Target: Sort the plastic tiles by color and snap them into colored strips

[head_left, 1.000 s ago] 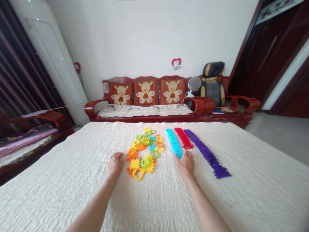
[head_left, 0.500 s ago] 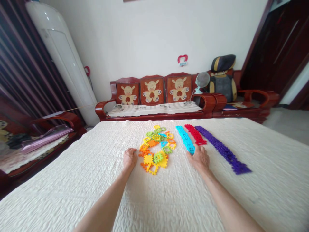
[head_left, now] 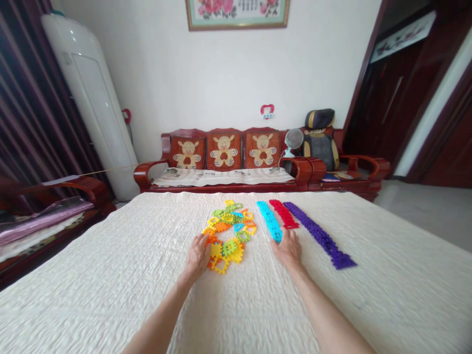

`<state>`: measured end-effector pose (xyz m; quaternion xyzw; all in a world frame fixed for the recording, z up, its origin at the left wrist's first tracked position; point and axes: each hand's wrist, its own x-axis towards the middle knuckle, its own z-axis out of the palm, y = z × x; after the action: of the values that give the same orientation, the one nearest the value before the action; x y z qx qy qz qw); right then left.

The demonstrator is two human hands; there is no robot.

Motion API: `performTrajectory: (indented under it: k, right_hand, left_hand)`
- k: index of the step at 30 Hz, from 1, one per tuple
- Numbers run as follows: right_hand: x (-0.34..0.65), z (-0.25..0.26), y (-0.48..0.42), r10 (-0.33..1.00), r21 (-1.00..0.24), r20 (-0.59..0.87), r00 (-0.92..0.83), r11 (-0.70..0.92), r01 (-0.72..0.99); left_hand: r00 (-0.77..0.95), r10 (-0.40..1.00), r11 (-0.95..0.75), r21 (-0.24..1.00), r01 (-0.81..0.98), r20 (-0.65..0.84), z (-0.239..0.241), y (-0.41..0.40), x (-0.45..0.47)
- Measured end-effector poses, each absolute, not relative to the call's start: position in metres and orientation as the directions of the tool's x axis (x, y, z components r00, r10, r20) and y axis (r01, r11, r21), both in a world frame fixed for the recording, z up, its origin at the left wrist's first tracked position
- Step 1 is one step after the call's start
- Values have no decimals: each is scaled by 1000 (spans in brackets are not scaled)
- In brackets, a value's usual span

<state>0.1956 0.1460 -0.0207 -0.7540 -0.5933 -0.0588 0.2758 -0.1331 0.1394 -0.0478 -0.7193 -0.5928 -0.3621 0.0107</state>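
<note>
A loose heap of yellow, orange, green and a few blue interlocking plastic tiles (head_left: 232, 248) lies on the quilted cover, some solid and some hollow frames. My left hand (head_left: 198, 254) reaches the heap's left edge, its fingers stretched onto orange tiles there. Right of the heap lies a light-blue strip of tiles (head_left: 269, 220) joined in a row. My right hand (head_left: 289, 247) is at the strip's near end, thumb on one side and fingers on the other. Beside it lie a shorter red strip (head_left: 283, 214) and a longer purple strip (head_left: 319, 233).
The white quilted cover (head_left: 110, 260) spreads over the whole work surface. Behind it stands a wooden sofa (head_left: 221, 188) with bear cushions, a small fan (head_left: 294, 139) and a chair with a massage pad (head_left: 320, 147). Another wooden seat (head_left: 88, 191) is at the left.
My left hand has moved from beside the heap onto its edge, its fingers stretching out. My right hand stays at the blue strip's near end. The camera view has tilted up.
</note>
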Motion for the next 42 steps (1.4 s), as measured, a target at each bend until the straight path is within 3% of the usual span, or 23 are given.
performTrajectory:
  k: [7, 13, 15, 18, 20, 23, 28, 37, 42]
  right_hand:
    - [197, -23, 148, 863, -360, 415, 288, -135, 923]
    - [199, -24, 149, 807, -398, 530, 258, -31, 917]
    - [191, -21, 145, 771, -397, 618, 157, 133, 908]
    - [166, -13, 133, 730, -335, 665, -156, 479, 811]
    - [145, -7, 122, 685, -294, 627, -372, 650, 701]
    - [120, -3, 108, 617, -250, 536, -575, 767, 591]
    - [110, -13, 108, 632, -233, 502, -591, 756, 611]
    - [115, -19, 116, 692, -303, 582, -427, 672, 676]
    - [114, -10, 112, 671, -265, 564, -481, 699, 664]
  left_hand:
    - [182, 822, -413, 345, 843, 540, -39, 135, -102]
    - [24, 870, -275, 446, 852, 492, -40, 149, -123]
    - [-50, 870, -230, 494, 838, 490, -41, 151, -126]
    - [-78, 844, -266, 539, 799, 531, -37, 147, -126]
    - [45, 839, -373, 514, 773, 542, -34, 141, -124]
    - [270, 840, -487, 438, 756, 470, -29, 132, -121]
    - [324, 827, -515, 384, 766, 460, -31, 133, -119]
    - [195, 819, -461, 418, 783, 540, -37, 140, -121]
    - [67, 847, -355, 468, 809, 527, -34, 140, -125]
